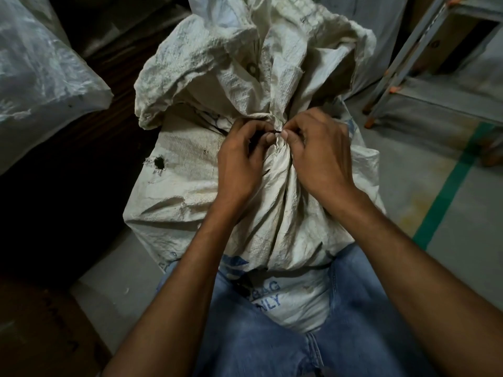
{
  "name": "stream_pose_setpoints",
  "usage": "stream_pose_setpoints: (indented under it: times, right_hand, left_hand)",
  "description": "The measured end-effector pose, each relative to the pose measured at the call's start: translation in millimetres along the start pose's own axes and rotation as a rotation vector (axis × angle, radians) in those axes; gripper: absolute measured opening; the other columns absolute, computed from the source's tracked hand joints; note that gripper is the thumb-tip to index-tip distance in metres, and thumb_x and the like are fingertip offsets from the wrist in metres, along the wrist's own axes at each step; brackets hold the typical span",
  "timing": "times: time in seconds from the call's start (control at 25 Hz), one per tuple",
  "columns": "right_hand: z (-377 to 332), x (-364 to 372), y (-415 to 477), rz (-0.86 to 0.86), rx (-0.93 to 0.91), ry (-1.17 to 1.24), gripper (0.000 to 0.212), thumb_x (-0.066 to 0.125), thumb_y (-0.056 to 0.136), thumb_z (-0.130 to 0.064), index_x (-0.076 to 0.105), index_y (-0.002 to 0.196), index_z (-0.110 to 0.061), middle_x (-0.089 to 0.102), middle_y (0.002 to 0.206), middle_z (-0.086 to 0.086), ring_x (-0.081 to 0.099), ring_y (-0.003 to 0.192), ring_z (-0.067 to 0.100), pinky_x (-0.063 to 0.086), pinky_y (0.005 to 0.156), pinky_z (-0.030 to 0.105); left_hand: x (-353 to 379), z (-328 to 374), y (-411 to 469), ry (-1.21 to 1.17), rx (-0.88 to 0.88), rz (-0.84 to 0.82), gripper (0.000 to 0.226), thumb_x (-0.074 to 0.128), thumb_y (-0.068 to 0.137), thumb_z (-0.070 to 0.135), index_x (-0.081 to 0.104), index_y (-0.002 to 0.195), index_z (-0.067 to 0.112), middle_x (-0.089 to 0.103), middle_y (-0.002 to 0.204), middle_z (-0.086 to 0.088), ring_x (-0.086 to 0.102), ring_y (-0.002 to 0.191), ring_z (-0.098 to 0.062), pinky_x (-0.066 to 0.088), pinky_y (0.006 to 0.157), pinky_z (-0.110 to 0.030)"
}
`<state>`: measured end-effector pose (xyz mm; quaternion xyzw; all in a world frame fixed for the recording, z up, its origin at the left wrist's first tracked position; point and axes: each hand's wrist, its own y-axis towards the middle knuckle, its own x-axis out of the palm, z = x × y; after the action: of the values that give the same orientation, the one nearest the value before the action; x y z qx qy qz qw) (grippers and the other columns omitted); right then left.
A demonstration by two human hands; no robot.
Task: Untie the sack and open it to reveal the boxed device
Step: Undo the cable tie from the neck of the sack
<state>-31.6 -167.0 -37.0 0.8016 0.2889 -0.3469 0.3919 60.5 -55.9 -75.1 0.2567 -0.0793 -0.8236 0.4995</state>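
Observation:
A dirty white woven sack (190, 170) with blue print stands between my knees, its neck gathered and bound by a thin dark tie (277, 131). The loose top of the sack flops away from me above the knot. My left hand (241, 156) pinches the tie at the neck from the left, fingers curled. My right hand (318, 153) pinches the same tie from the right, thumb and forefinger together. The sack's contents are hidden; its sides look boxy.
A translucent plastic bag (40, 69) lies at the left over a dark surface. A grey metal rack (424, 85) with orange feet stands at the right. Green tape (449, 186) runs across the grey floor. Brown cardboard (40, 330) sits at the lower left.

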Motion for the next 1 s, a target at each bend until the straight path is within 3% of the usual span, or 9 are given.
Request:
stream_pose_setpoints:
  times: [0.28,0.68,0.88,1.0]
  right_hand:
    - [0.5,-3.5,0.7,-0.048,-0.003,0.017,0.012,0.068,0.096,-0.028,0.070,0.097,-0.016,0.065,0.102,0.002,0.061,0.092,0.021,0.050,0.086,0.048]
    - [-6.6,-3.6,-3.8,-0.051,0.007,0.020,0.013,0.062,0.101,-0.026,0.067,0.102,-0.013,0.064,0.105,0.004,0.060,0.092,0.020,0.048,0.079,0.041]
    - [-6.2,-10.0,-5.4,-0.069,0.033,0.036,0.010,0.062,0.100,-0.021,0.066,0.102,-0.012,0.064,0.105,0.004,0.059,0.093,0.021,0.042,0.078,0.036]
    - [-6.6,-13.0,-6.9,-0.066,0.052,0.045,0.009,0.062,0.100,-0.020,0.066,0.103,-0.013,0.064,0.105,0.003,0.059,0.092,0.021,0.041,0.077,0.035]
  left_hand:
    - [1.1,-0.4,-2.1,-0.033,0.006,0.037,0.012,0.073,0.094,0.017,0.075,0.104,0.010,0.070,0.103,0.002,0.068,0.096,-0.009,0.059,0.082,-0.034]
    - [8.6,-6.6,-3.7,-0.441,-0.249,0.094,0.008,0.072,0.093,0.008,0.076,0.100,0.006,0.074,0.098,-0.012,0.073,0.092,-0.027,0.060,0.088,-0.052]
    - [5.9,1.8,-9.8,-0.543,-0.262,0.125,0.009,0.066,0.097,0.002,0.073,0.102,0.002,0.074,0.097,-0.015,0.069,0.090,-0.021,0.058,0.083,-0.036]
    - [3.2,4.6,-12.2,-0.572,-0.248,0.130,0.010,0.067,0.096,0.003,0.073,0.103,-0.001,0.073,0.098,-0.018,0.069,0.090,-0.023,0.056,0.081,-0.035]
